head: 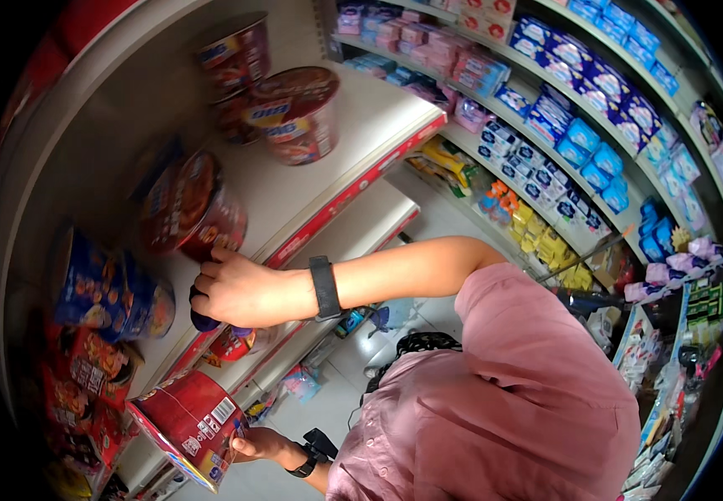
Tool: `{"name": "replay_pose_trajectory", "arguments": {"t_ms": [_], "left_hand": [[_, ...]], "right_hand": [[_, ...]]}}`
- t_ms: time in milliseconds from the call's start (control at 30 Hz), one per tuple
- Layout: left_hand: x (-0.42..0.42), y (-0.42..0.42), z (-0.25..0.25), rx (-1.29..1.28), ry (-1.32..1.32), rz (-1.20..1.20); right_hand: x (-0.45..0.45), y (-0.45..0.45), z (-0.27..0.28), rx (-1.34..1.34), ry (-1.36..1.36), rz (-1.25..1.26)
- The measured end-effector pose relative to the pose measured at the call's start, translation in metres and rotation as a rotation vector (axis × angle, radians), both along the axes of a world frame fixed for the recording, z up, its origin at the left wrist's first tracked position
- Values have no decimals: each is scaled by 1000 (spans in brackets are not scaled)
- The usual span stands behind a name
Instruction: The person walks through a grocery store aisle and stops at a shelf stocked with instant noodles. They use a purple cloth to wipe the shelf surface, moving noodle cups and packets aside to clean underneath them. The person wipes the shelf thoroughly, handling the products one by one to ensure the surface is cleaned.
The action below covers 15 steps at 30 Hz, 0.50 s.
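My left hand (260, 443) holds a large red instant-noodle cup (195, 419), tilted on its side, with its wide lid end away from the palm. The cup bears a barcode and printing. Above the shelf edge, my right hand (236, 289) has its fingers curled over a small dark object (202, 312), mostly hidden and too unclear to name. Its fingertips are close against a red noodle cup (195, 203) on the white shelf (374, 103); I cannot tell whether they touch. Beside it stand blue noodle cups (111, 288). Farther along are more brown-red cups (299, 116).
Red noodle packets (95, 369) lie at the shelf's near left end. A red price strip (336, 200) runs along the shelf edge, and a lower shelf (361, 222) juts out beneath. Across the tiled floor (349, 366), another rack holds blue packs (587, 62) and yellow packs (540, 238).
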<state>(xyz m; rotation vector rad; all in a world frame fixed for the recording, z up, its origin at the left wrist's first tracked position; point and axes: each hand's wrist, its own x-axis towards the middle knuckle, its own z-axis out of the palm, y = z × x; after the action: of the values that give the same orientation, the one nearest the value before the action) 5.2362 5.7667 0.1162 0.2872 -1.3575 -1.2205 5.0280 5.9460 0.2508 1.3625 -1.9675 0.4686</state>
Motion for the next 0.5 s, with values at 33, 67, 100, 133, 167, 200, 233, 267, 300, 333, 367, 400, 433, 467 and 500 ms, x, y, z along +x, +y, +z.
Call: {"name": "replay_pose_trajectory", "arguments": {"t_ms": [33, 67, 100, 133, 167, 200, 233, 267, 300, 333, 367, 400, 433, 467, 500], "left_hand": [[-4, 6, 5, -30, 8, 25], [-8, 13, 11, -61, 18, 49], [-9, 20, 14, -78, 19, 61], [-11, 28, 18, -94, 22, 71], [-9, 37, 23, -99, 15, 62], [-13, 43, 21, -99, 16, 37], [-17, 49, 19, -102, 15, 12], [-19, 53, 14, -109, 11, -11], [-25, 67, 20, -106, 3, 4], [-31, 82, 28, -106, -3, 16], [-38, 97, 35, -105, -10, 25], [-34, 106, 42, -108, -15, 39], [-39, 114, 44, -105, -2, 46], [-45, 122, 45, -102, 8, 56], [-52, 137, 51, -98, 29, 72]], "right_hand": [[-4, 14, 2, -25, -9, -4], [-8, 31, 4, -51, -17, -10], [-12, 56, 10, -72, -18, -6], [-17, 82, 12, -2, -63, -80], [-22, 108, 15, 65, -113, -151], [-31, 137, 16, 64, -120, -214], [-41, 167, 14, 64, -130, -273], [-48, 195, 15, 56, -159, -309], [-55, 222, 17, 47, -184, -347], [-66, 251, 16, 65, -183, -392], [-77, 279, 15, 82, -183, -438], [-81, 306, 21, 92, -183, -489], [-88, 330, 26, 106, -170, -554], [-99, 355, 27, 120, -196, -570], [-111, 380, 31, 135, -218, -586]]}}
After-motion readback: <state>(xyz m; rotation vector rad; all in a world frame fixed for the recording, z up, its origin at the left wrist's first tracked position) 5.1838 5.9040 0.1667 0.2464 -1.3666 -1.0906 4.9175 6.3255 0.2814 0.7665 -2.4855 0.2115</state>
